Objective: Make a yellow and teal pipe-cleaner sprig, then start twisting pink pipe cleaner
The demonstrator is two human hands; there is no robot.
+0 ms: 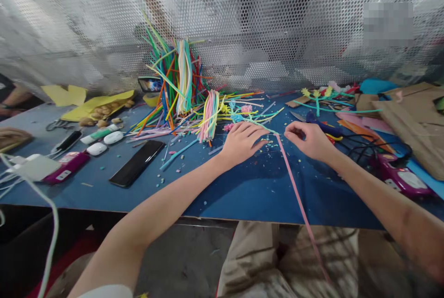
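My left hand (243, 139) lies low over the table, palm down. Its fingers stretch along a pale green pipe cleaner (271, 131), and the thumb sits apart; whether the fingertips press on the stem is hidden. A long pink pipe cleaner (293, 180) meets the green one between my hands and runs down past the table edge towards my lap. Just right of that joint, my right hand (308, 138) is closed, thumb and forefinger curled into a ring; anything in the pinch is too small to make out. Small pink pipe-cleaner flowers (246, 109) lie beyond my left fingers.
Bundles of coloured pipe cleaners (185, 76) stand against the perforated metal screen (277, 25). A black phone (137, 163) lies left of my arm. Blue-handled pliers (322, 127), cables and a purple device (402, 177) are at right. Trimmings dot the blue table (239, 196).
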